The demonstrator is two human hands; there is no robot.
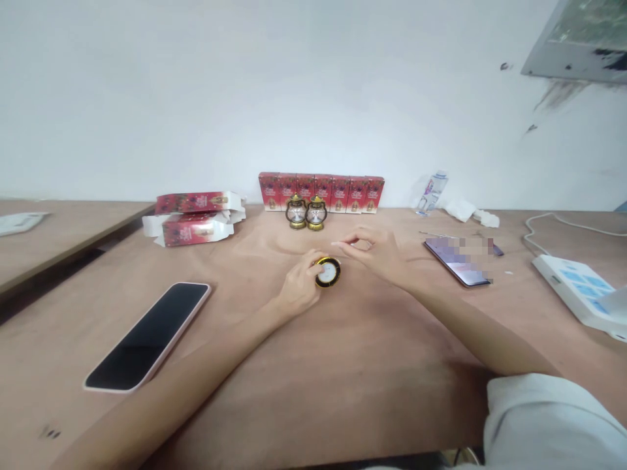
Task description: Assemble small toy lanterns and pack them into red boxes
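My left hand point(300, 284) is closed around a small gold-and-black lantern point(328, 273), which is tilted so its round end with a whitish disc faces me. The rest of its body is hidden by the fingers. To the right and slightly above, my right hand point(375, 251) is pinched, thumb and forefinger pointing left. A pale speck shows at those fingertips, too small to name. Beyond both hands, two matching lanterns, a left one point(296, 213) and a right one point(316, 214), stand upright side by side.
Behind the lanterns stands a row of red boxes point(323, 189) against the wall. Opened red cartons point(196, 222) lie at the left. A pink-edged phone point(149, 336) rests near my left forearm. Another phone point(455, 261), a clear package point(432, 194) and a white power strip point(578, 290) are at the right.
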